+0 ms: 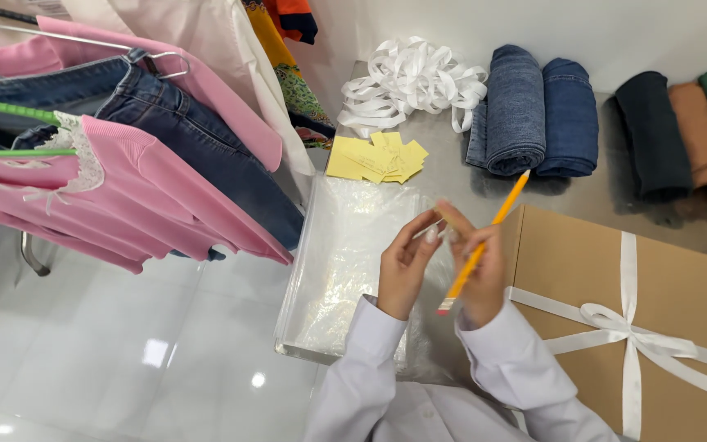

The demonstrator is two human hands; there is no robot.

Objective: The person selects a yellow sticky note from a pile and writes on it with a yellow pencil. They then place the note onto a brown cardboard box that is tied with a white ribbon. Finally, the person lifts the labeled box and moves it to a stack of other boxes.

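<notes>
My right hand (484, 274) has its grip closed on the yellow pencil (484, 244), just left of the ribboned cardboard box (615, 286). My left hand (407, 266) pinches a small blurred piece there. I judge a loose pinch could drop it onto the plastic bags (345, 262).

One yellow pencil (484, 244) is counted. Two rolled blue denim pieces (533, 110) are counted, with three further rolled garments (689, 131): one dark, one tan, one green. One cardboard box (681, 286) tied with one white ribbon bow (607, 319), one heap of white ribbon (411, 82), one stack of yellow tags (378, 157) and one pile of clear plastic bags (345, 262) are listed.
</notes>
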